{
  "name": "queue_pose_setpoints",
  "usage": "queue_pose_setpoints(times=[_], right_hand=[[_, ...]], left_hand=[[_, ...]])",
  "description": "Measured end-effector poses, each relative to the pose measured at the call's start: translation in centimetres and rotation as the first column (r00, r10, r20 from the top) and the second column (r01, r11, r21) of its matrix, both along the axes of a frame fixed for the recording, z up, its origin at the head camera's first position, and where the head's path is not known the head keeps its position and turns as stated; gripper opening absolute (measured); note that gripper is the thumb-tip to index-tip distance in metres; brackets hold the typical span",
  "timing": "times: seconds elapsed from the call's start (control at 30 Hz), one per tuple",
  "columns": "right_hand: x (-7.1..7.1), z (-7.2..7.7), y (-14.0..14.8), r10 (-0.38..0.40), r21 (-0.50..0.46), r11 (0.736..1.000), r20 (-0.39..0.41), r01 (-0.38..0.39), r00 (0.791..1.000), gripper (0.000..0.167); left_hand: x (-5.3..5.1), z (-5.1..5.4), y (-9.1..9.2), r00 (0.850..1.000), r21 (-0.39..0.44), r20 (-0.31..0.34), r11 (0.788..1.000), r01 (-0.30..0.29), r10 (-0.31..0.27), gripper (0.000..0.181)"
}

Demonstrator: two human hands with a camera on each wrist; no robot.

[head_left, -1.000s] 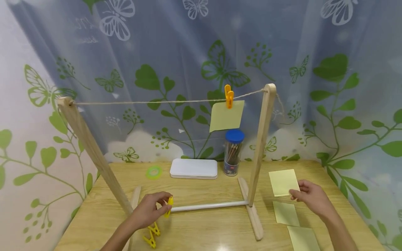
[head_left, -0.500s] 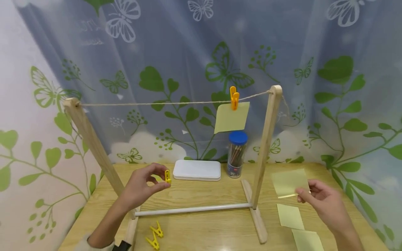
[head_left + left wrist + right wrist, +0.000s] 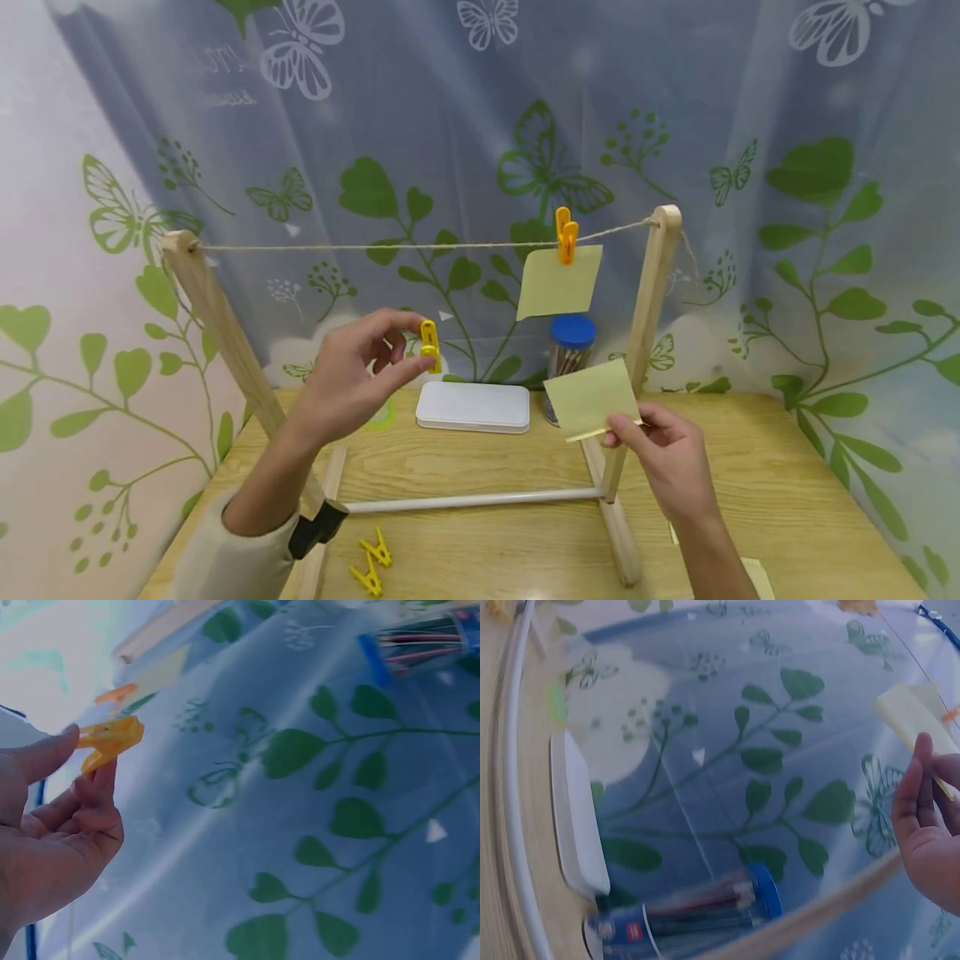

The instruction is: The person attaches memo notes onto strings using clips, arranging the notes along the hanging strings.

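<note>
My left hand (image 3: 352, 375) pinches a yellow clothespin (image 3: 430, 343) between thumb and fingers, raised above the table and below the string. In the left wrist view the same clothespin (image 3: 112, 741) sits at the fingertips. My right hand (image 3: 667, 450) holds a pale yellow sticky note (image 3: 592, 398) by its lower right corner, in front of the rack's right post. Along the string (image 3: 375, 247) an orange clothespin (image 3: 567, 237) clips another sticky note (image 3: 558, 283) near the right end. Two more yellow clothespins (image 3: 372, 562) lie on the table at the lower left.
Wooden posts (image 3: 217, 325) and a white crossbar (image 3: 480, 502) form the rack. Behind it stand a white flat case (image 3: 472, 407) and a blue-lidded jar (image 3: 573, 331) of sticks, partly hidden by the note. A green tape roll (image 3: 382, 415) lies partly behind my left hand.
My left hand has lifted the yellow clothespin up from near the crossbar. My right hand has carried its sticky note leftward from the table's right side toward the rack.
</note>
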State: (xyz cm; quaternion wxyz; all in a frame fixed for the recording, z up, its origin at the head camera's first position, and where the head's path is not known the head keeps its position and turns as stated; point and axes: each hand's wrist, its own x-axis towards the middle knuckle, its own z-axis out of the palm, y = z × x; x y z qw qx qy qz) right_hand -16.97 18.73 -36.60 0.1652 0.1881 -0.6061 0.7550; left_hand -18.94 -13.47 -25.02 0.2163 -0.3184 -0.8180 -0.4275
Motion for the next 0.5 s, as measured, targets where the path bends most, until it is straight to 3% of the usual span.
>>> queue_pose_setpoints(times=[0.3, 0.5], right_hand=[[-1.4, 1.6, -5.5, 0.142, -0.081, 0.986, -0.044, -0.146, 0.989, 0.023], [-2.4, 2.1, -8.6, 0.273, -0.225, 0.935, -0.041, -0.275, 0.961, 0.021]], left_hand=[[0.1, 5.1, 1.6, 0.999, 0.127, 0.001, 0.990, -0.053, 0.054, 0.028], [-0.3, 7.2, 3.1, 0.999, 0.206, -0.006, 0.978, -0.037, 0.039, 0.026]])
